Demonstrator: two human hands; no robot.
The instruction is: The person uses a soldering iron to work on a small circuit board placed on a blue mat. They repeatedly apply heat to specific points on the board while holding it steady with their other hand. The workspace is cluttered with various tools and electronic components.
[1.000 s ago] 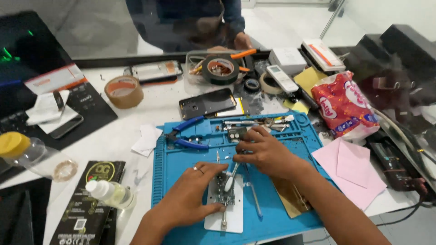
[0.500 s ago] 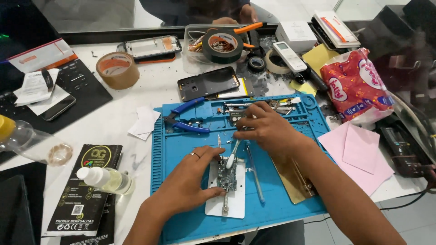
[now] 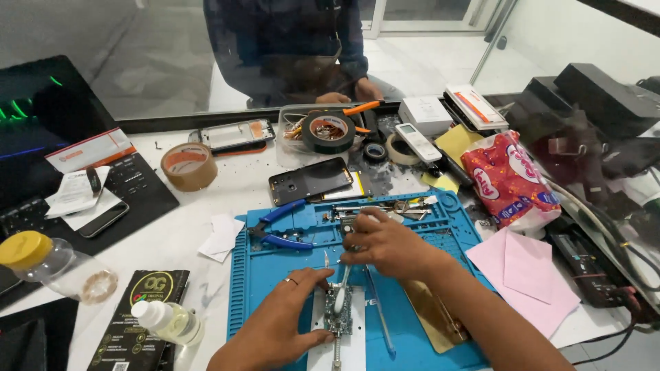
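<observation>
On a blue work mat (image 3: 275, 275) near the front edge of a cluttered white surface (image 3: 185, 233), two bare hands work over a small circuit board (image 3: 338, 312) that lies on a white pad (image 3: 357, 354). The left hand (image 3: 285, 323), with a ring on one finger, rests flat beside the board, fingers spread and touching its left edge. The right hand (image 3: 385, 244) is closed around a slim white-handled tool (image 3: 342, 292), whose tip points down onto the board. Blue-handled pliers (image 3: 278, 230) lie on the mat behind the left hand. Farther back sit a dark phone back cover (image 3: 309, 180), a roll of brown tape (image 3: 189, 166) and a roll of black tape (image 3: 328, 132). A small white-capped bottle (image 3: 168, 321) lies left of the mat, and pink paper (image 3: 529, 275) lies to the right.
</observation>
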